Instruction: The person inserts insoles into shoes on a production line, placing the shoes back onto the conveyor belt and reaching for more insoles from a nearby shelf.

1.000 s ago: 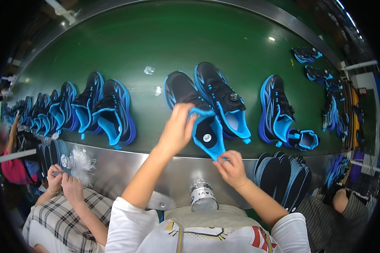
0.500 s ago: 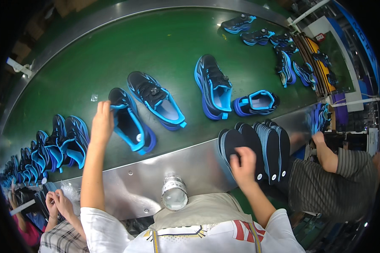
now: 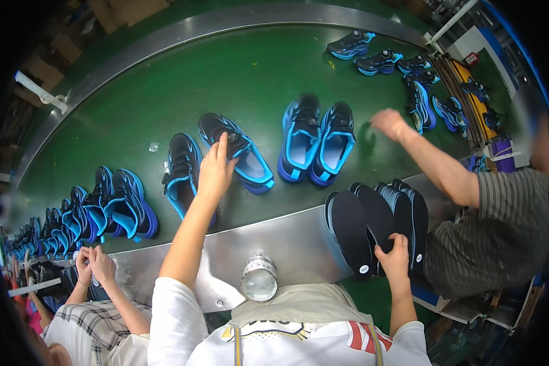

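My left hand (image 3: 215, 171) reaches over the green work surface to a black-and-blue sneaker (image 3: 254, 169). Its fingers lie against the shoe's tongue area, thumb and forefinger apart. Just left of my forearm is another sneaker (image 3: 182, 161), its heel partly hidden by my arm. My right hand (image 3: 394, 259) pinches the heel end of a black insole (image 3: 375, 210) at the fanned insole stacks on the metal edge. Beside it, more black insoles (image 3: 348, 229) with pale blue edges overlap one another.
A sneaker pair (image 3: 302, 143) stands to the right of centre. A co-worker's arm (image 3: 439, 155) extends in from the right. A row of sneakers (image 3: 128, 201) runs left, near another person's hands (image 3: 96, 266). A clear round container (image 3: 259, 277) sits on the metal ledge (image 3: 293, 235) before me.
My left hand moved right from one sneaker to the neighbouring one. My right hand lowered and took hold of an insole. A sneaker lying sideways now stands beside its mate; a co-worker's arm has reached in.
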